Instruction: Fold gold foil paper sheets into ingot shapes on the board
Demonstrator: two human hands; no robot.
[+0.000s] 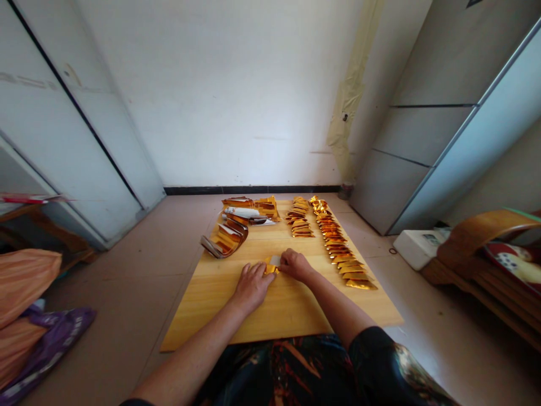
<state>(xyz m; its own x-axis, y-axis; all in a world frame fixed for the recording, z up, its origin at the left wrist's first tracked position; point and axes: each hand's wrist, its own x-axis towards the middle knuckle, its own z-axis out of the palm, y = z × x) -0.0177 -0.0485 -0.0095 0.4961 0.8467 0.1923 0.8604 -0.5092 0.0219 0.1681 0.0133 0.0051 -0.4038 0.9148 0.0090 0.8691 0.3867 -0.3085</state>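
A small piece of gold foil paper (271,269) with a pale underside lies on the wooden board (220,316), partly folded. My left hand (252,286) holds its left side, thumb and fingers pressed down on it. At the opposite side my right hand (297,265) has its fingers curled in a pinch on the paper's edge. My fingers hide part of the folds. Along the board's right side runs a long row of folded gold foil pieces (338,245), overlapping one another. A shorter row of similar pieces (299,216) lies left of it.
Curled stacks of gold foil sheets (230,237) and a white roll-like packet (242,212) occupy the board's far left. Beyond stand a white wall (236,113) and a grey refrigerator (418,124). A wooden seat (477,254) is at right; orange and purple bags (54,344) lie at left.
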